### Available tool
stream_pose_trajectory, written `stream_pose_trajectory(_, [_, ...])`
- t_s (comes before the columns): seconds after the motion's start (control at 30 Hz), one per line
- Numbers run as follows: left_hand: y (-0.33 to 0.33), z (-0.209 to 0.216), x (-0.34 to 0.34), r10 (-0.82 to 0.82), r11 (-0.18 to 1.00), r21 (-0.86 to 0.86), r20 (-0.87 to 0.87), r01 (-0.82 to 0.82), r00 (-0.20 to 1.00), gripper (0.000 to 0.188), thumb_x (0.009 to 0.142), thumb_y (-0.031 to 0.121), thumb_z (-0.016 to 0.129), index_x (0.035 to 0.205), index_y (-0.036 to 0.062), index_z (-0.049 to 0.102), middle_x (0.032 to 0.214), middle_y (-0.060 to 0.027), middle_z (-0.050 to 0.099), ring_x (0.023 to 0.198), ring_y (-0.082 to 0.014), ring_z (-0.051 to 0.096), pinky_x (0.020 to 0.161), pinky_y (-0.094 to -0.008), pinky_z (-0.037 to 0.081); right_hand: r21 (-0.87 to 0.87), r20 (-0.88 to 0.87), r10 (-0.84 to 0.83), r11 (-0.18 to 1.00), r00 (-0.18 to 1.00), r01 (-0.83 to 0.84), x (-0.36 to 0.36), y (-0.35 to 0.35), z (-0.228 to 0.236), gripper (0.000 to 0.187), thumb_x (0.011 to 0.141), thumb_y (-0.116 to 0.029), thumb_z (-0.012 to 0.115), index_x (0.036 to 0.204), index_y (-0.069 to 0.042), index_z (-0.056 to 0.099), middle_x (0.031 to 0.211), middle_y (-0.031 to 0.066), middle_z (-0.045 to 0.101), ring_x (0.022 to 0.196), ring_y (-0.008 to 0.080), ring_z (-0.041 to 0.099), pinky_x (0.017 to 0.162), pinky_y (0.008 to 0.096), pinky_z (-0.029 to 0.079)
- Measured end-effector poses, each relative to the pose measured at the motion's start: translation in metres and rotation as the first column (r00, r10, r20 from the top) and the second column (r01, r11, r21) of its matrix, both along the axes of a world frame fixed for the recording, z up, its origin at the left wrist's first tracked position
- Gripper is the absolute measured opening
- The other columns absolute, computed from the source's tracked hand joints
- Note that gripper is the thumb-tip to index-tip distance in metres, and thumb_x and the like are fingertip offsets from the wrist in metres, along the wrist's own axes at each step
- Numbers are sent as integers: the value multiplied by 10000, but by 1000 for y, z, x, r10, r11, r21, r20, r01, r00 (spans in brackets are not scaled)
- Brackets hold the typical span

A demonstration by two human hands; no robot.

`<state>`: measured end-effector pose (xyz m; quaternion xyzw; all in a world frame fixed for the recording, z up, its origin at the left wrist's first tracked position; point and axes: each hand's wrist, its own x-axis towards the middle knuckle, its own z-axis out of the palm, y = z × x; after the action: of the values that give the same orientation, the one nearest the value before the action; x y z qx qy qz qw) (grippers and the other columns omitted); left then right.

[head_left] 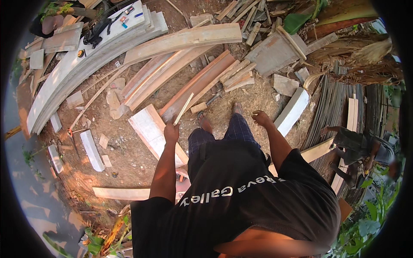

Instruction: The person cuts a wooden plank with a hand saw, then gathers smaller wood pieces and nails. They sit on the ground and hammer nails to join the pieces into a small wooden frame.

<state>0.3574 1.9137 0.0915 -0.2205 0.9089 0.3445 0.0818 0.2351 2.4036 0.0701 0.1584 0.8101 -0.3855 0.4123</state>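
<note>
My left hand [171, 131] is closed around a thin, pale wooden strip [184, 108], which slants up and away to the right. Below that hand lies a broad board [148, 124] with a whitish face. Out to the right, my right hand [260, 118] has its fingers curled together. Whether something small sits in them I cannot make out. Between my bare feet and the planks are a short wooden block [198, 107] and a hammer-like tool [214, 98].
Long planks [193, 88] lie ahead, beside a curved pale stack of boards [77, 64] bearing a tape measure [81, 53]. A whitish beam [293, 111] lies to my right. A handsaw [72, 138] rests at left. Another person [365, 146] bends over timber at far right.
</note>
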Motion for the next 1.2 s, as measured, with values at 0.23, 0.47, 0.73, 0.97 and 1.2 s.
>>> stream_pose_trajectory(0.23, [92,-86,37,-72,997,-14,75,73,995,649,779,-22,548,1419,88,548,1418,-257,531,1353,-442,461,1135,-517,357,-202,242,-32,976,970,83,-73,-31,-226,470,914,-173,675,1358,-66,565,924,114,688,630,182,633,520,317,506])
stream_pose_trajectory(0.47, [233,-175,76,22,997,59,345,-46,938,520,918,138,609,1432,116,536,1505,-225,452,1419,-442,377,1163,-506,340,-99,439,-287,926,852,363,-136,-58,-393,407,896,-217,713,1267,-87,608,839,57,662,701,193,654,540,329,511])
stream_pose_trajectory(0.73, [222,-205,31,-84,990,142,505,14,859,513,927,117,578,1437,116,531,1493,-224,471,1404,-436,404,1147,-489,370,12,341,-819,494,461,869,-234,-110,-486,788,932,-370,712,1557,-98,318,1286,86,600,1085,237,592,827,370,535])
stream_pose_trajectory(0.97, [214,-212,29,-106,979,202,559,-12,822,527,910,41,524,1430,126,547,1497,-203,475,1400,-415,418,1143,-492,376,-383,443,-573,574,689,724,-134,-104,-422,641,938,-342,683,1487,-103,456,1279,76,611,1103,191,602,880,395,524])
stream_pose_trajectory(1.2, [206,-218,26,-190,975,206,551,88,813,547,894,22,516,1428,133,552,1486,-180,497,1397,-402,429,1144,-486,376,435,-113,136,897,984,-74,-137,-61,-523,464,891,-158,630,1340,-67,551,1278,155,589,1184,342,579,904,444,552])
